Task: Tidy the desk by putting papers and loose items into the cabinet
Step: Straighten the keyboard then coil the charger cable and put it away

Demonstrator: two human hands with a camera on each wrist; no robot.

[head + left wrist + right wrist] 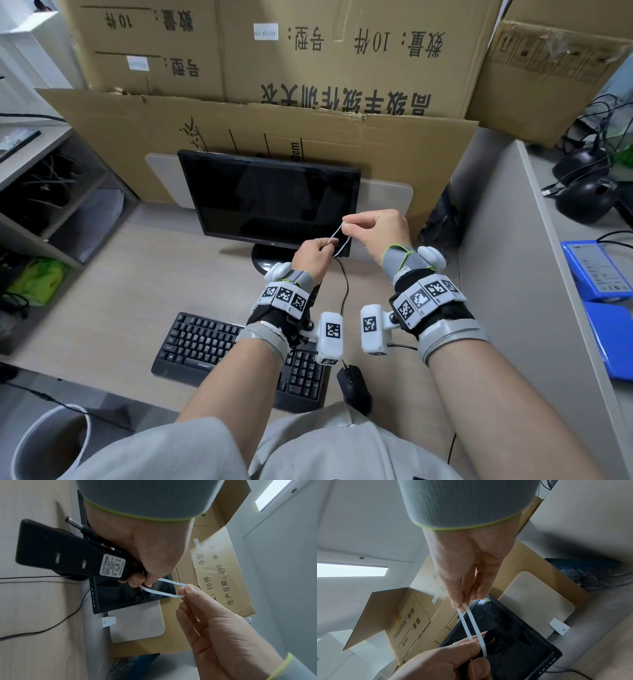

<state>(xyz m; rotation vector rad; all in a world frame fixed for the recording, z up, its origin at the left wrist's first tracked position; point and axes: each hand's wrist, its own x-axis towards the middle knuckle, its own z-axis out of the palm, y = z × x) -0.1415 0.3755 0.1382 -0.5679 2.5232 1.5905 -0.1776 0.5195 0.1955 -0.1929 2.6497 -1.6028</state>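
Note:
In front of the monitor, both my hands stretch a white elastic band (337,236) between them. My left hand (313,253) grips a black power adapter (68,551) with its coiled black cable (139,595), and its fingertips hold one end of the band (164,588). The adapter is mostly hidden under that hand in the head view. My right hand (373,229) pinches the band's other end (471,626) between thumb and forefinger, up and to the right of my left hand (447,661). My right hand (214,628) has its other fingers loosely extended.
A dark monitor (270,198) stands at the desk's back, with cardboard boxes (308,68) behind it. A black keyboard (205,349) and mouse (354,387) lie near me. An open shelf unit (51,192) is left, a bin (51,442) below, and blue folders (599,270) beyond the right partition.

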